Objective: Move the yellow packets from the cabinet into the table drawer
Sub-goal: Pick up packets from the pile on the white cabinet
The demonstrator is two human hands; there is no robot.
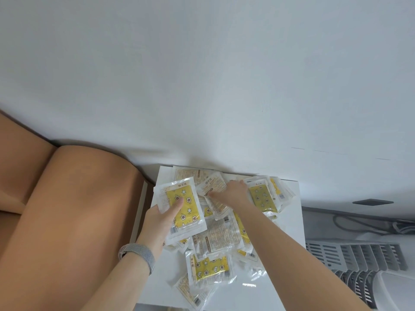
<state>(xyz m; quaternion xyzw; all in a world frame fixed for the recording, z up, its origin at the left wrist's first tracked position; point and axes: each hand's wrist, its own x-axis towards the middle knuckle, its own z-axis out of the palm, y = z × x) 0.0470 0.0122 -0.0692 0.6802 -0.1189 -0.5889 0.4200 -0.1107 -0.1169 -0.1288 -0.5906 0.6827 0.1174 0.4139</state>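
Leftmost, a tan cushioned seat (67, 209) filled the side of the view, pressed against a white wall (202, 75). Beside it stood a white cabinet top (289, 212) heaped with yellow packets (215, 234) in clear wrappers, some face up with star and flower prints, others turned to their printed backs; no drawer showed.

At the pile's left edge the left hand (160, 217) gripped one yellow packet (183, 206), thumb laid across its printed face and fingers curled underneath, lifting it tilted above the rest. A grey wristband (138, 254) circled that wrist, and the forearm rose from the lower edge.

Further right, the right hand (232, 193) reached palm down into the heap, fingers bent and closing on a pale packet (213, 187) lying back-side up; the grip itself was partly hidden. Its forearm ran diagonally from the lower right corner.

Rightmost, a grey slatted rack (354, 254) sat below the cabinet, well apart from the packets.
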